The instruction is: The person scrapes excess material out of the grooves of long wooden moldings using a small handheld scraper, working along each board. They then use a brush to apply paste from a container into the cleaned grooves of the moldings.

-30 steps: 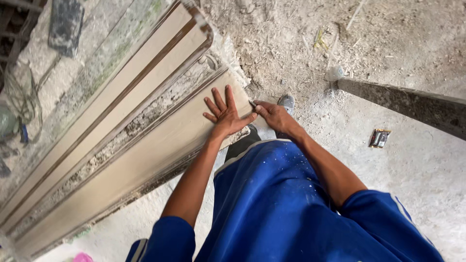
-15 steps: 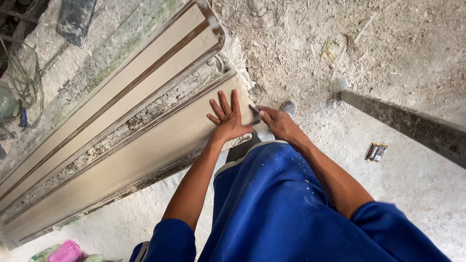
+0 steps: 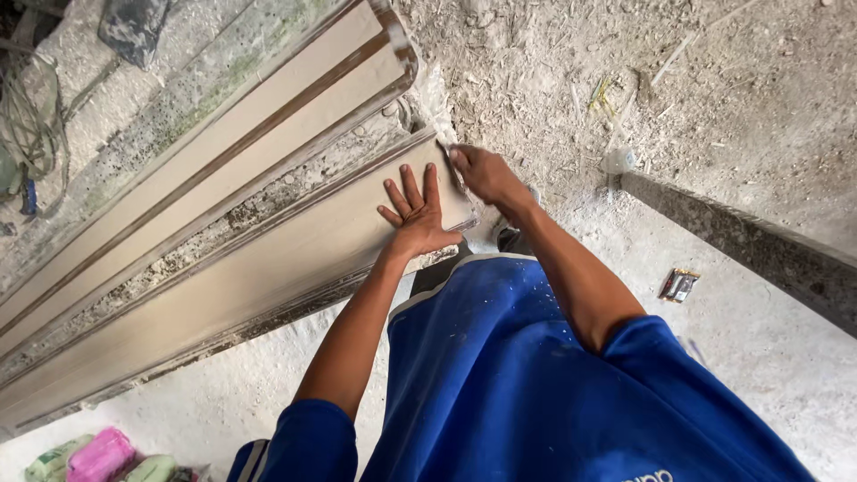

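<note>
Beige long moulded panel lies flat on dusty concrete floor. Left hand splayed, palm pressing near panel's end edge. Right hand clenched on small thin tool at end corner. Panel likely stiff, heavy, chip-prone edges; grip long sides.

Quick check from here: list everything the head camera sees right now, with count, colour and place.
moulding: one long piece, beige, lying diagonally at left
small tool: one, thin, dark, at moulding's end
ledge: one, dark grey, right
packet: one, small, dark, on floor at right
bundles: pink and green, bottom left corner
cord: coiled, pale, top left
left hand: flat on moulding
right hand: gripping small tool
</note>
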